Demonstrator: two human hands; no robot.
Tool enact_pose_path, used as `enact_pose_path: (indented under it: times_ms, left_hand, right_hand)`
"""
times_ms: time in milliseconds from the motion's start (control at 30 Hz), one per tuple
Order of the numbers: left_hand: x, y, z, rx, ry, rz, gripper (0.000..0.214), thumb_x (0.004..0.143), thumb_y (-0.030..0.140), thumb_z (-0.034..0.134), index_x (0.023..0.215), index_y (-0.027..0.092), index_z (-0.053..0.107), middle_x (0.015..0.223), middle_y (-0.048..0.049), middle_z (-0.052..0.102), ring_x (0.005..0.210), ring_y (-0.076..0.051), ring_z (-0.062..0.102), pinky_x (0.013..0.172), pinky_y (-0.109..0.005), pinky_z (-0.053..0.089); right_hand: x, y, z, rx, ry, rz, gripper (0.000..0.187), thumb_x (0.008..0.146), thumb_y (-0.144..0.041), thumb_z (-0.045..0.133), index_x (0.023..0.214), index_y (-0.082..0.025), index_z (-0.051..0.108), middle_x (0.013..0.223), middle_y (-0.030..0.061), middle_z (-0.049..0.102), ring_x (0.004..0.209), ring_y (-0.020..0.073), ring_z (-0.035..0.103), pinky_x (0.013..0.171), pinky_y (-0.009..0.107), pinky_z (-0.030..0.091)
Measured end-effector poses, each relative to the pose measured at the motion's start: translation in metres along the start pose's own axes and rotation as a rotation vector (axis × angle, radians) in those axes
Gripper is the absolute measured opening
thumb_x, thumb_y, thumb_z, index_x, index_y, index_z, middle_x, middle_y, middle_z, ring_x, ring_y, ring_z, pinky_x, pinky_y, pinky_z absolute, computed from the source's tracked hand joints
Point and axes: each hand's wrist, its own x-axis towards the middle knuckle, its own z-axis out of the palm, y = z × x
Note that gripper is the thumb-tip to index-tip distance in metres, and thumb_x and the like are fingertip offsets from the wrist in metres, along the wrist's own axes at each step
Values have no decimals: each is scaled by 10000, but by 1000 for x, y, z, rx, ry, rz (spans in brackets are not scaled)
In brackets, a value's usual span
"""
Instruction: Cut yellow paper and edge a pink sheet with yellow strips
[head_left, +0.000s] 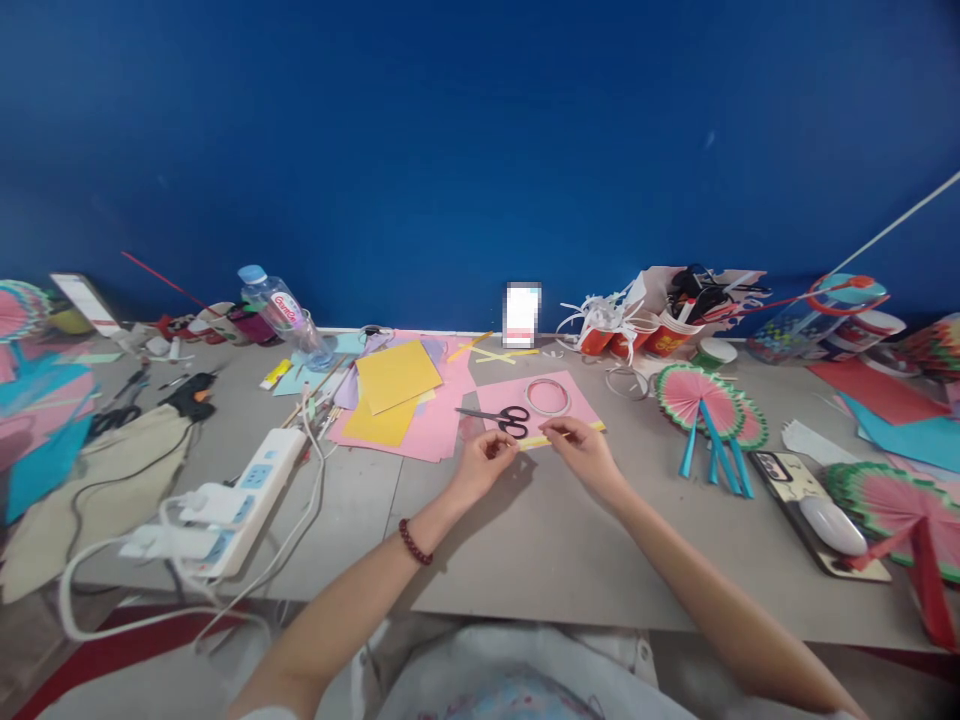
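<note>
My left hand (484, 466) and my right hand (586, 458) face each other with a small gap between them, over the near edge of a pink paper sheet (574, 397). Both have thumb and fingers pinched together. A narrow yellow strip (534, 441) runs along that edge, by the fingertips; whether they grip it or something thinner is too small to tell. Black-handled scissors (513, 421) lie just beyond my left hand, blades pointing left. Further back on the pink sheet rests a tape roll (547, 397).
Yellow sheets (399, 376) overlap pink paper on the left, near a tilted bottle (285, 315) and a white power strip (259, 490) with cables. Rightward are paper fans (690, 400), a phone (780, 480) under a white mouse (832, 525), and red cups (670, 337) holding tools.
</note>
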Motion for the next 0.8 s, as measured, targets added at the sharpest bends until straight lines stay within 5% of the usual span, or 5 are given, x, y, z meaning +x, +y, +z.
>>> enact_pose_path:
  times_ms: [133, 400, 800]
  left_hand:
    - [0, 1, -2, 94, 6, 35, 209, 742, 365, 663, 758, 163, 610, 657, 3, 560, 541, -94, 459, 519, -234, 355]
    - [-16, 4, 1, 829, -52, 535, 197, 793, 120, 481, 946, 189, 583, 930, -50, 643, 919, -207, 562, 834, -354, 418]
    - [-14, -7, -4, 1054, -246, 524, 424, 737, 62, 495, 1143, 187, 499, 1100, -101, 605, 1066, -257, 546, 909, -409, 442]
  right_hand:
    - [24, -6, -19, -189, -23, -103, 200, 810, -271, 516, 873, -199, 691, 886, 66, 720, 769, 187, 642, 679, 298, 494]
    - [54, 7, 5, -464, -288, -284, 277, 854, -119, 448, 994, -165, 682, 998, 97, 707, 925, 198, 630, 778, 299, 475]
    - [68, 6, 26, -706, -420, -419, 187, 885, -189, 546, 812, -148, 713, 840, 87, 661, 819, 181, 561, 698, 266, 378]
